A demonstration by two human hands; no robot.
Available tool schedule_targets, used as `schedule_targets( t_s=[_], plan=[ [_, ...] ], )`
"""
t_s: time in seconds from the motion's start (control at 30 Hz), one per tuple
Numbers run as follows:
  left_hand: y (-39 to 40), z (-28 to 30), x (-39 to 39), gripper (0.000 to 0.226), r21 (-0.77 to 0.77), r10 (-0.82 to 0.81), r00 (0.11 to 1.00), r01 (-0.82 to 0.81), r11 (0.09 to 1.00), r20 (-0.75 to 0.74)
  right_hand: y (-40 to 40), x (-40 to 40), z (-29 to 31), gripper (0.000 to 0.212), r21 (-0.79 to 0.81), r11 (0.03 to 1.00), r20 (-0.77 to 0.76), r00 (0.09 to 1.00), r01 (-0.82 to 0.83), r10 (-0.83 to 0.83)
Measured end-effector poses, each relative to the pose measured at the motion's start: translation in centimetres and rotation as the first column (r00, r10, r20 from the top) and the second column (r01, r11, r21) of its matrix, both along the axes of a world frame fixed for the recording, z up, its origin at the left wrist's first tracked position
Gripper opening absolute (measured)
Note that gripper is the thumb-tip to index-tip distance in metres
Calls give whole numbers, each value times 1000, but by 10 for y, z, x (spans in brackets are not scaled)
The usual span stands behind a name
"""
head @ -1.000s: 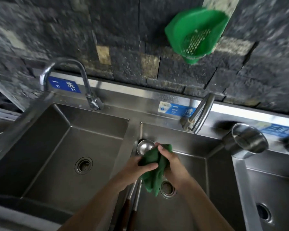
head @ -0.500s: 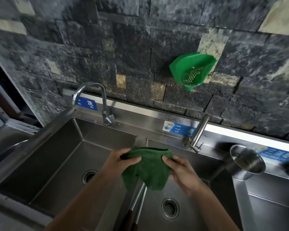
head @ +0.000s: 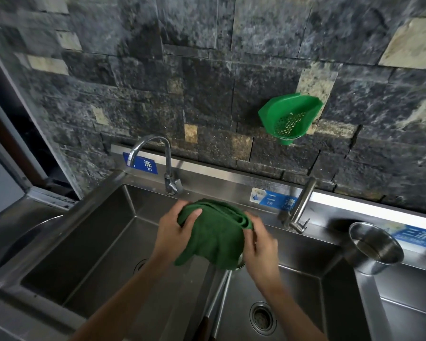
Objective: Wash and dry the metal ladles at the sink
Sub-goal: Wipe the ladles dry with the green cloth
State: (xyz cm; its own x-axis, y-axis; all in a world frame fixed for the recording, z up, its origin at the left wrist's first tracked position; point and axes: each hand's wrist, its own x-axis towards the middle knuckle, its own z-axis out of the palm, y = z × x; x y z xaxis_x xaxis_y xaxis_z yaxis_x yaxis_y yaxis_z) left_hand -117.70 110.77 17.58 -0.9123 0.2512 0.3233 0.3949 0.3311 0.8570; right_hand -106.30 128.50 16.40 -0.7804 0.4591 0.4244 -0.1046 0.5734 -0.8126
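Note:
A dark green cloth (head: 214,232) hangs spread between my two hands over the divider of the left and middle basins. My left hand (head: 175,230) grips its left top corner, and my right hand (head: 258,242) holds its right edge. Under the cloth's lower edge a bit of a metal ladle bowl (head: 240,263) shows. A metal ladle handle (head: 220,294) runs down from it along the divider, ending in a dark wooden grip. The rest of the ladle bowl is hidden by the cloth.
The steel sink (head: 123,244) has several basins, with a curved tap (head: 167,168) at the left and a straight tap (head: 300,205) at the middle. A steel cup (head: 374,247) lies tilted on the right divider. A green plastic strainer (head: 289,116) hangs on the stone wall.
The view tilted up toward the wall. The cloth went from bunched around a ladle to spread wide between both hands, and is now draped lower over the ladle bowl.

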Motion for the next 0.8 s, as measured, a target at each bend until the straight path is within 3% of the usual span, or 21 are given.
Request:
schedule_targets(
  t_s=[0.13, 0.27, 0.4, 0.63, 0.8],
  plan=[
    [-2, -16, -6, 34, -92, -2, 975, -19, 996, -222, -22, -8, -11, 31, -46, 987, -83, 984, 157, -160],
    [-14, -26, -27, 44, -197, -90, 958, 36, 980, -274, -34, -17, -27, 28, -68, 967, -36, 968, 245, -248],
    [-22, -49, -40, 32, -234, -197, 972, 163, 959, -129, -43, -24, -53, 28, -174, 942, 118, 956, 287, -270],
    [-59, -140, -35, 25, -318, -332, 942, 331, 888, 53, -68, -18, -129, 47, -150, 963, 445, 885, 223, -136],
    [-63, -204, -55, 25, -334, -306, 936, 348, 876, 173, -76, -40, -176, 39, -209, 928, 578, 805, 308, -137]
  ],
)
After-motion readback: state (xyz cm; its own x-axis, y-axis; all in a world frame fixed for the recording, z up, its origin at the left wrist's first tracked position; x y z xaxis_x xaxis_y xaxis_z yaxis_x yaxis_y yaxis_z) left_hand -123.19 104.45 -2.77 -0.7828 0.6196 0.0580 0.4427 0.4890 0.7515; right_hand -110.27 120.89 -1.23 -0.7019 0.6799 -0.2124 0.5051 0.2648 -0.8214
